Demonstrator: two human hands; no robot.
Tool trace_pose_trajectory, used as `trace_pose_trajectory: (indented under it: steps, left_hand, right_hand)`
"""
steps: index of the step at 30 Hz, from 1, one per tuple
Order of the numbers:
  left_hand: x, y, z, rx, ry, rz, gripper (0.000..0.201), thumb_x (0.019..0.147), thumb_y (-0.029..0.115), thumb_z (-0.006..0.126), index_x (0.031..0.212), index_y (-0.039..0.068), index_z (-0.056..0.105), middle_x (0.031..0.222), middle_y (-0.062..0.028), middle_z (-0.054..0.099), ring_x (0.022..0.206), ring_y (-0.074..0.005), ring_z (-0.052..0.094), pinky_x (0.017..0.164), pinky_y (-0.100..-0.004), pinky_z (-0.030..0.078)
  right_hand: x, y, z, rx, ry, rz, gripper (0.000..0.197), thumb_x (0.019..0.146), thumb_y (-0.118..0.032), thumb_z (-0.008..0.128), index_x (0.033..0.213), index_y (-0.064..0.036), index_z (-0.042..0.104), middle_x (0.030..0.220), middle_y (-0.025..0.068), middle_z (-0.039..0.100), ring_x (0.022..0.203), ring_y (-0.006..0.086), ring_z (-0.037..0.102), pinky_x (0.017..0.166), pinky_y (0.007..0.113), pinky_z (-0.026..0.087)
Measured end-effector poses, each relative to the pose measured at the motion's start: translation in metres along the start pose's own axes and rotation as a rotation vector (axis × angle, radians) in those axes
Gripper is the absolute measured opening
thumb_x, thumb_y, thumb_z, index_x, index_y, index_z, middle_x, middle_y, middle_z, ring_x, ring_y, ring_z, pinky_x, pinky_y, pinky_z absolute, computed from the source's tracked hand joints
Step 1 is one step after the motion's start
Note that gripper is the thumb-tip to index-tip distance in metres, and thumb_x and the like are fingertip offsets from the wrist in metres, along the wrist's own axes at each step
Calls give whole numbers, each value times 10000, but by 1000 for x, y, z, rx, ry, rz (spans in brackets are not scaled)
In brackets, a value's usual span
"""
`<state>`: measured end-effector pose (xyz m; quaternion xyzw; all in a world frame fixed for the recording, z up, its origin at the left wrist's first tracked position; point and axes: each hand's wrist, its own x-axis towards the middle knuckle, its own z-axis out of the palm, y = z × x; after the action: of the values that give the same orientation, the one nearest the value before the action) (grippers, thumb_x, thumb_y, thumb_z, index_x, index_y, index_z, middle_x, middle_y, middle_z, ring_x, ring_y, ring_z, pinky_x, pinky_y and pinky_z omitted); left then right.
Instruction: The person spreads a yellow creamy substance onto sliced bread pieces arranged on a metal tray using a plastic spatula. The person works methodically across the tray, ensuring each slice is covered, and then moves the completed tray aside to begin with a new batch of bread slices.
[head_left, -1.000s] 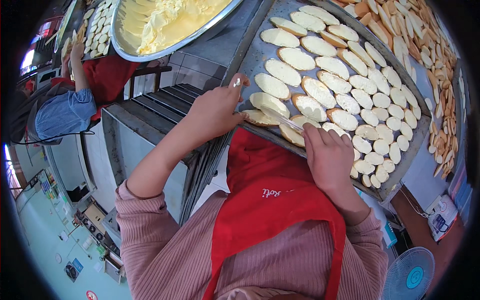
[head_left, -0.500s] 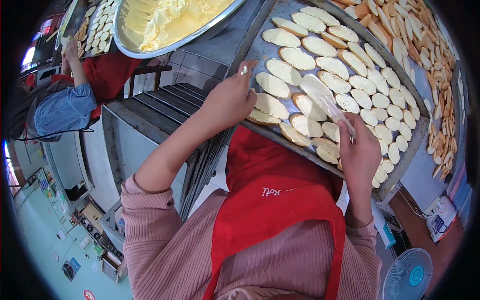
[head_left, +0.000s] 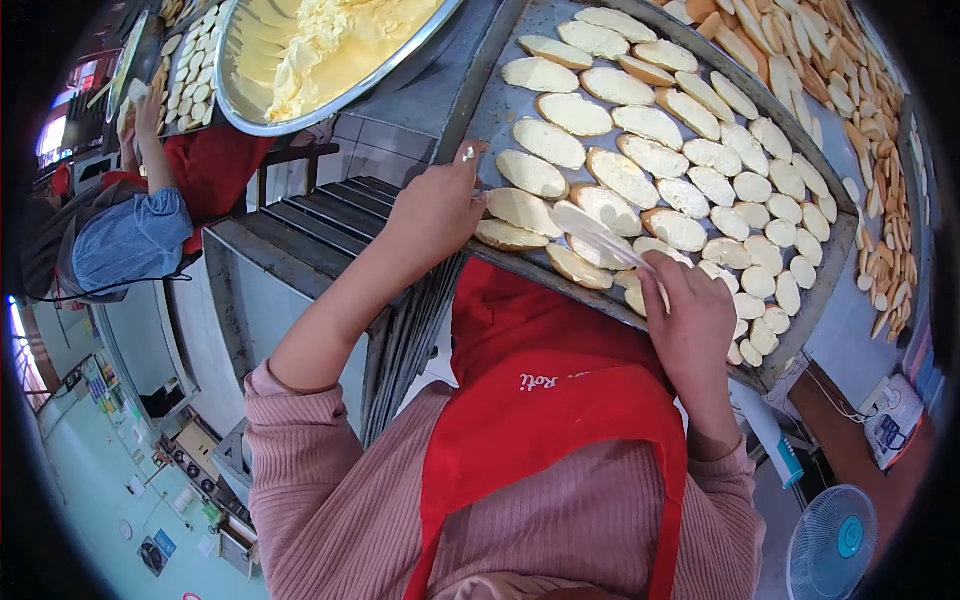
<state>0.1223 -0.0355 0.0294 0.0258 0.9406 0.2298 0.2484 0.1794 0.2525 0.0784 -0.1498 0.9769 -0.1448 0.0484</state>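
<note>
**Spreading on sliced bread at the tray**

At frame centre, the left hand [head_left: 435, 210] grips the near edge of the metal baking tray [head_left: 500, 100], fingers curled shut over its rim. Right of centre, the right hand [head_left: 690, 320] is closed around a pale spreader [head_left: 598, 232], its blade lying on a bread slice [head_left: 610, 208]. A bowl of yellow cream [head_left: 320, 45] sits upper left.

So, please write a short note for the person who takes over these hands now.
Left hand: grips the near-left edge of the metal tray, thumb on top.
Right hand: holds a pale spreader, blade over the near bread slices.
Bowl of yellow cream: behind the tray, to the left.
Done or left: which slices are already spread cannot be told.
</note>
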Motion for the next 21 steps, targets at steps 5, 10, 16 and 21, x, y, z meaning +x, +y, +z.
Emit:
trace_pose_trajectory:
  steps: [5, 10, 16, 21]
  left_hand:
    - [0, 6, 4, 23, 48, -8, 500, 840, 143, 632, 1286, 55, 421, 840, -203, 679, 824, -416, 653, 730, -505, 516]
    - [5, 3, 11, 18, 48, -21, 504, 829, 144, 641, 1280, 49, 436, 796, -207, 675, 790, -411, 659, 711, -502, 522]
    - [5, 4, 11, 3, 77, -17, 514, 819, 140, 658, 1274, 41, 440, 792, -197, 683, 793, -403, 661, 715, -492, 519]
    - [2, 6, 8, -32, 76, 4, 528, 827, 171, 652, 1292, 28, 446, 801, -244, 659, 799, -428, 655, 723, -515, 528]
  right_hand:
    - [-4, 3, -3, -19, -40, -24, 152, 856, -195, 663, 995, -135, 657, 760, 23, 647, 677, 192, 600, 623, 345, 423]
    - [-3, 3, -5, -19, -36, -10, 152, 848, -192, 668, 988, -135, 661, 742, 15, 646, 672, 187, 603, 618, 341, 419]
    - [-3, 4, -1, -15, 3, 6, 153, 847, -199, 670, 987, -138, 662, 745, 13, 652, 670, 181, 606, 612, 340, 417]
    - [-5, 4, -1, -34, -1, 13, 145, 852, -200, 666, 985, -141, 660, 740, 14, 648, 672, 182, 608, 612, 340, 418]
